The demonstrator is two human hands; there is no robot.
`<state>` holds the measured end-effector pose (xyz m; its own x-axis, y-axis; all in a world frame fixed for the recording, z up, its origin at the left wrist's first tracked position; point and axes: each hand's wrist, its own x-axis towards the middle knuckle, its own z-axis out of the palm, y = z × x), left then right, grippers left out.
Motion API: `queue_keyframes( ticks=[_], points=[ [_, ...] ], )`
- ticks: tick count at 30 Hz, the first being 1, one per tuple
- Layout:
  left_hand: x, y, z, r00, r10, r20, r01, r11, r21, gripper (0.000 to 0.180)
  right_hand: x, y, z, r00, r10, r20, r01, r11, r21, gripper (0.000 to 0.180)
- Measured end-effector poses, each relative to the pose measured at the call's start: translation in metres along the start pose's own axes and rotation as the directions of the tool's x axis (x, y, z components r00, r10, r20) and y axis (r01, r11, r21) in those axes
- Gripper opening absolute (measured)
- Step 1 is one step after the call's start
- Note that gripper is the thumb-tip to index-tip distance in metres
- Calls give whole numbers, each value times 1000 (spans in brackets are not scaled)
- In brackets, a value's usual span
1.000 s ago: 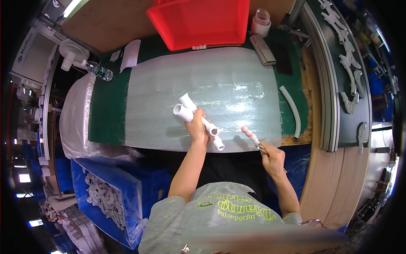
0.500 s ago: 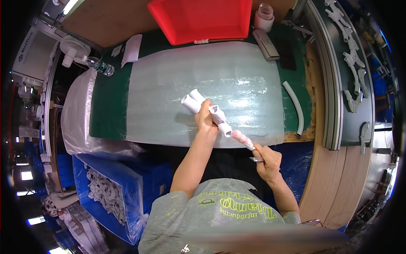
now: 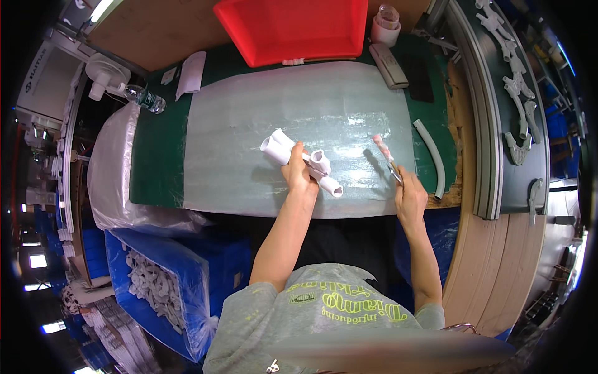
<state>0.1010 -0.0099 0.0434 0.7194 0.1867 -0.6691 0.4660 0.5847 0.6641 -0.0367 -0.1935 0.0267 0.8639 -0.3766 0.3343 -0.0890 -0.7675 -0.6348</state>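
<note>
My left hand [image 3: 300, 176] is wrapped around a white plastic branched pipe fitting [image 3: 275, 148], held above the translucent sheet on the green bench. Open tube ends stick out on both sides of the fist. To the right, my right hand [image 3: 411, 196] grips a swab stick [image 3: 381, 147] whose pinkish-white padded end points up and away from me. A thin, shiny metal piece [image 3: 395, 171] shows by the fingers of that hand; its kind is unclear. The swab and the fitting are apart.
A red tray [image 3: 293, 37] stands at the back, with a jar [image 3: 386, 28] and a grey case [image 3: 389, 65] beside it. A curved white tube [image 3: 433, 156] lies at right. White parts lie on a conveyor [image 3: 498, 181]. A blue crate [image 3: 196, 293] holds more parts.
My right hand has moved up and away from the fitting, and the swab now points forward instead of toward it. The fitting has shifted slightly in my left hand.
</note>
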Motion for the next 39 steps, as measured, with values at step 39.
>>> queue_keyframes(
  ticks=[39],
  points=[
    [1,12,5,995,-94,-44,99,985,142,19,18,-40,-16,965,-260,21,261,960,-104,25]
  ],
)
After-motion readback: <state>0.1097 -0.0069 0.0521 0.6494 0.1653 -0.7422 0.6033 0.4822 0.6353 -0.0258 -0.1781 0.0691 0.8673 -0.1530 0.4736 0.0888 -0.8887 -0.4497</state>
